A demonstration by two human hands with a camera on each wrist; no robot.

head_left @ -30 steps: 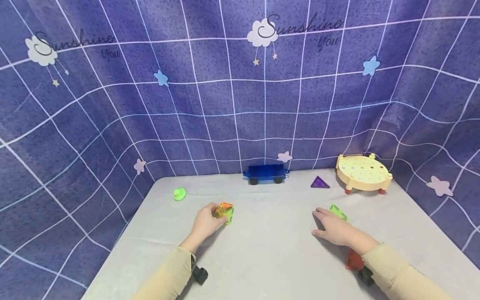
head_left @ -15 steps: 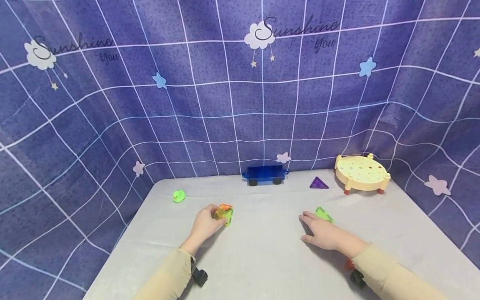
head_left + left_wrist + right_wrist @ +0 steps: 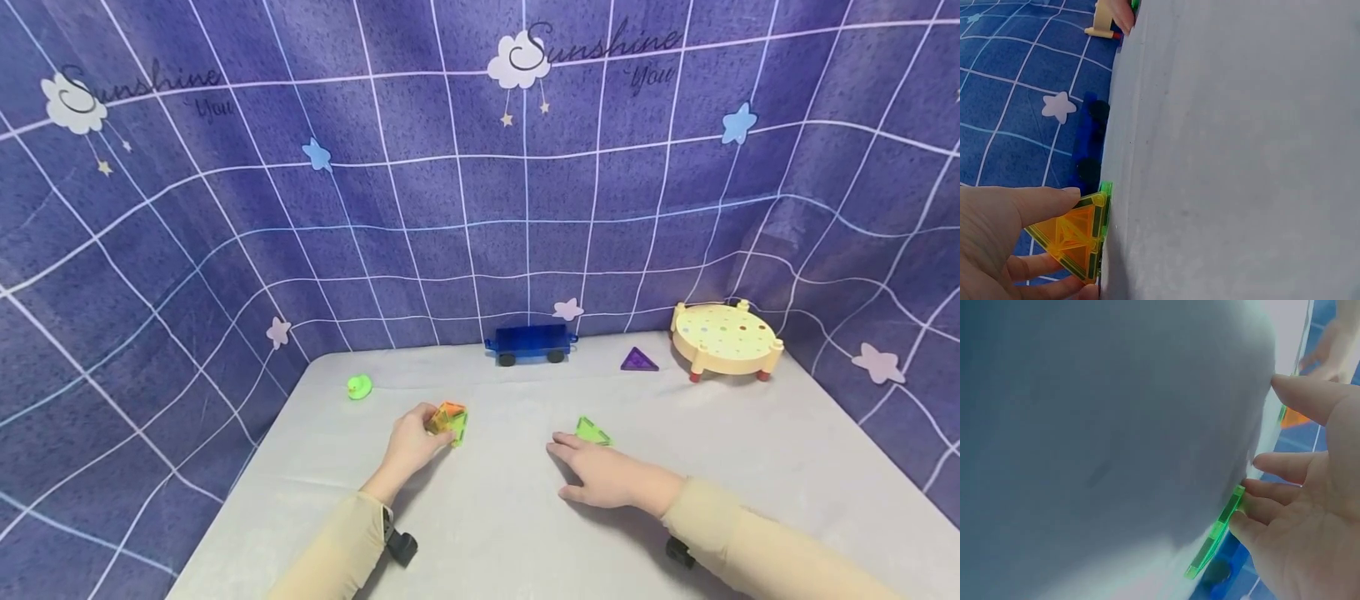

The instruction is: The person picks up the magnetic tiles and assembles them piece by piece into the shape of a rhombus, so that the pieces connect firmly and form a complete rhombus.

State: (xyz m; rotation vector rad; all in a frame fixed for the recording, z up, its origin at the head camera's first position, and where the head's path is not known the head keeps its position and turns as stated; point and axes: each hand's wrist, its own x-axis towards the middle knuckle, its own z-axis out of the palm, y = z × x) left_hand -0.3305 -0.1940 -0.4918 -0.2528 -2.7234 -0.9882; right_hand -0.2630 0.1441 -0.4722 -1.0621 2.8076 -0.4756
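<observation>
My left hand (image 3: 414, 443) grips a small build of see-through triangular magnetic tiles (image 3: 452, 417), orange, yellow and green, standing on the table. In the left wrist view its thumb lies along the top of the orange and yellow triangle (image 3: 1072, 234), with fingers round the far side. My right hand (image 3: 606, 475) lies low over the table with its fingers spread. A light green triangular magnetic tile (image 3: 592, 431) lies flat beside its fingers; in the right wrist view the fingertips are right at the edge of this green tile (image 3: 1215, 532).
A blue toy wagon (image 3: 533, 342) stands at the back of the table (image 3: 480, 517). Right of it are a purple triangular tile (image 3: 639, 361) and a cream toy stand (image 3: 726, 337) with red-tipped feet. A green toy duck (image 3: 359, 387) sits at the back left.
My right hand has slid left across the table, and the green triangular tile has moved left with it. A red piece near the right wrist is now hidden. My left hand stays put.
</observation>
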